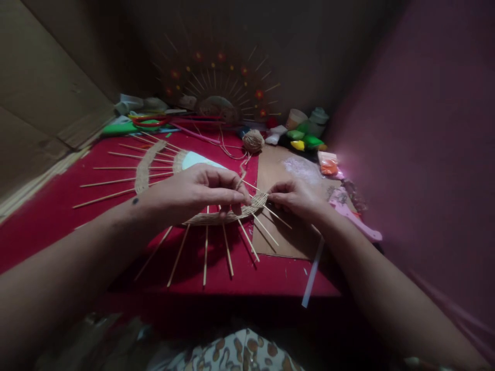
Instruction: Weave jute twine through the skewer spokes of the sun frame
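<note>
A fan-shaped piece of thin wooden sticks with a woven twine band (209,218) lies over the red tabletop. Over the band, my left hand (216,188) is closed in a pinch on the twine (243,170), which runs up toward a twine ball (253,140). At the band's right end, my right hand (292,197) pinches the woven edge near a stick. The band's left part and a pale blue centre piece (199,160) show behind my left hand, which hides some of the weave.
Brown cardboard (278,247) lies under the right side. Red-handled scissors (149,121), coloured strips and small packets line the back. A decorated stick fan (216,105) stands behind. A pink glue gun (356,219) lies at right, near a white stick (312,275).
</note>
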`<state>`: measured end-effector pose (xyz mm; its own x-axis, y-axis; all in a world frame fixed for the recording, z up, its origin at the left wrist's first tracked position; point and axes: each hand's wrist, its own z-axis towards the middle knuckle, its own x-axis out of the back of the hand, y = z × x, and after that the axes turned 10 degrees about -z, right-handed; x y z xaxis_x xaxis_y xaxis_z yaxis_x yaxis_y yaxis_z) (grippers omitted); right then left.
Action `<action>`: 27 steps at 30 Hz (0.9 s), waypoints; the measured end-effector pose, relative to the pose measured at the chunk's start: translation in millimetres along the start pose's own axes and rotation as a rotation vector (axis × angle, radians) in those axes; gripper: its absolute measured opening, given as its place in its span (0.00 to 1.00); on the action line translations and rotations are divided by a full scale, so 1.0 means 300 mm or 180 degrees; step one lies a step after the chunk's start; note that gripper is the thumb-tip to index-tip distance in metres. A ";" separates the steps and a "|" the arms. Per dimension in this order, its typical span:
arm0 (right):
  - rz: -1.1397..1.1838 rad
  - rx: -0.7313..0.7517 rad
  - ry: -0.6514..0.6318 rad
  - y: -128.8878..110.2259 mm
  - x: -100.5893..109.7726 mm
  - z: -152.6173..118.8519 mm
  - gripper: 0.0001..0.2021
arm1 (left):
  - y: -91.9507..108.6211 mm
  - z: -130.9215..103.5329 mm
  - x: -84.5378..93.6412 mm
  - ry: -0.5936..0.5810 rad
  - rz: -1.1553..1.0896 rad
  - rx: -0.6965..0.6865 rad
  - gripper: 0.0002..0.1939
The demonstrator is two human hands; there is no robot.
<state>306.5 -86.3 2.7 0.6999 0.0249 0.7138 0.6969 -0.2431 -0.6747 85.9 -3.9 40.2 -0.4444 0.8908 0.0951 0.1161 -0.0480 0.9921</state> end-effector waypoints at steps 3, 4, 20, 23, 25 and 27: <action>-0.0056 0.0020 0.0118 -0.011 -0.003 -0.009 0.06 | -0.020 -0.029 0.005 0.0101 -0.0275 -0.0075 0.09; -0.0085 0.0037 0.0156 -0.013 -0.004 -0.011 0.06 | -0.028 -0.040 0.005 0.0164 -0.0331 -0.0041 0.10; -0.0426 0.0203 0.0308 -0.011 -0.016 -0.009 0.07 | 0.005 -0.204 -0.075 0.0257 0.0297 -0.0940 0.23; -0.0594 0.0223 0.0311 -0.011 -0.012 -0.012 0.08 | 0.038 -0.205 -0.087 0.0262 0.0352 -0.1403 0.20; -0.0839 0.0361 0.0249 -0.016 0.003 -0.017 0.08 | 0.047 -0.209 -0.079 0.0184 0.0523 -0.1579 0.18; -0.1176 0.0528 0.0198 -0.029 0.030 -0.021 0.09 | 0.046 -0.213 -0.065 0.0071 0.0727 -0.1631 0.18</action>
<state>305.8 -90.0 16.1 0.3904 0.0212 0.9204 0.9190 -0.0689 -0.3882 39.3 -50.9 57.4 -0.4779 0.8225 0.3084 -0.2324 -0.4569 0.8586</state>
